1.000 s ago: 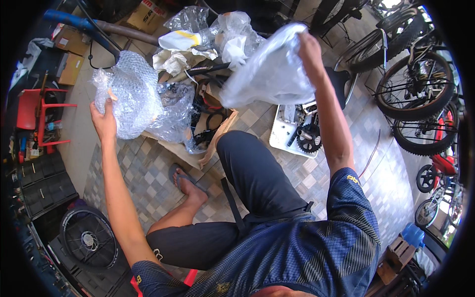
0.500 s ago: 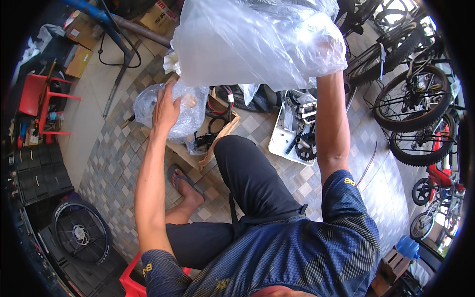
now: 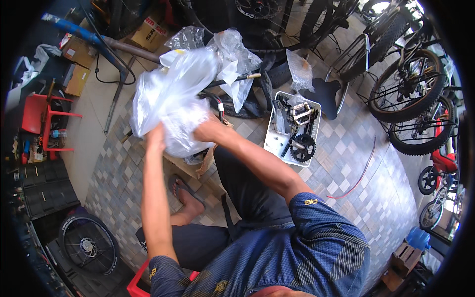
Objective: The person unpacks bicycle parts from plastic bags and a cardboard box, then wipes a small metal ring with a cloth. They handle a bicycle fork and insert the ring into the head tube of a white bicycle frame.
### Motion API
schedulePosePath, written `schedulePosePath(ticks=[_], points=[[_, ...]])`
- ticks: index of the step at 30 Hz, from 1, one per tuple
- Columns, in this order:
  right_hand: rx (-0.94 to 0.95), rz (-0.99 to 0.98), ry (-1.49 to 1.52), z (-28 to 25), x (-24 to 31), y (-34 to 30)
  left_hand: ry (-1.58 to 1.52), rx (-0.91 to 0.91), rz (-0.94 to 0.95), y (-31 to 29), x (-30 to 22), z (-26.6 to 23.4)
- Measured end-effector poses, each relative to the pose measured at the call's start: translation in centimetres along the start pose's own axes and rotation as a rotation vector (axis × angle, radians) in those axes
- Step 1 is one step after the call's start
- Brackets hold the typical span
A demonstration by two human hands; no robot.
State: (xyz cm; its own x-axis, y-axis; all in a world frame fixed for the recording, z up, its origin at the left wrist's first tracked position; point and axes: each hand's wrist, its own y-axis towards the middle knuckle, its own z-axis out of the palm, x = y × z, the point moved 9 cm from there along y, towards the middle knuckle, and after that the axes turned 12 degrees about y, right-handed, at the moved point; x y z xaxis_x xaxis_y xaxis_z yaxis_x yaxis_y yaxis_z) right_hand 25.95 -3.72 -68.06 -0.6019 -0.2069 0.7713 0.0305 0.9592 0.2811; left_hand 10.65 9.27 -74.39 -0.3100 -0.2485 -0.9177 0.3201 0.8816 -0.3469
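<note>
A large clear plastic sheet [image 3: 183, 79], smeared by motion, is bunched up between my two hands. My left hand [image 3: 155, 137] holds its near left side, fingers partly covered by the folds. At its right edge my right hand [image 3: 209, 130] grips the same sheet, with the fingertips lost in the plastic. Beneath the bundle is an open cardboard box [image 3: 190, 165], mostly covered. Just right of the box, a white tray [image 3: 273, 147] holds bike parts, among them a black chainring with a crank [image 3: 303, 147] and a metal pedal [image 3: 301, 114].
Behind the sheet lie more clear plastic [image 3: 232, 49] and a black tyre [image 3: 279, 74]. Bicycles [image 3: 408, 89] line the right side. A blue frame tube [image 3: 79, 30] crosses the upper left. A red chair [image 3: 37, 118] and a wheel [image 3: 88, 245] are at left.
My right hand has swung down and left from the raised position, bringing the plastic sheet over the box. My left hand has moved slightly lower. The tray and the things behind it are now uncovered.
</note>
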Motion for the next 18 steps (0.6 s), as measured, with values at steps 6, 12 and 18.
schedulePosePath(ticks=[6,12,18], points=[[-0.659,0.778,0.448,-6.0,-21.3,-7.9,0.002,-0.403,0.073,-0.6,4.1,-29.0],[-0.863,1.13,1.033,-1.7,-29.9,-10.1,0.591,-0.351,0.57,-10.3,-9.0,-24.1],[-0.949,0.664,0.861,-10.7,-27.3,-11.3,1.057,-0.505,0.398,-13.1,-8.6,-23.3]])
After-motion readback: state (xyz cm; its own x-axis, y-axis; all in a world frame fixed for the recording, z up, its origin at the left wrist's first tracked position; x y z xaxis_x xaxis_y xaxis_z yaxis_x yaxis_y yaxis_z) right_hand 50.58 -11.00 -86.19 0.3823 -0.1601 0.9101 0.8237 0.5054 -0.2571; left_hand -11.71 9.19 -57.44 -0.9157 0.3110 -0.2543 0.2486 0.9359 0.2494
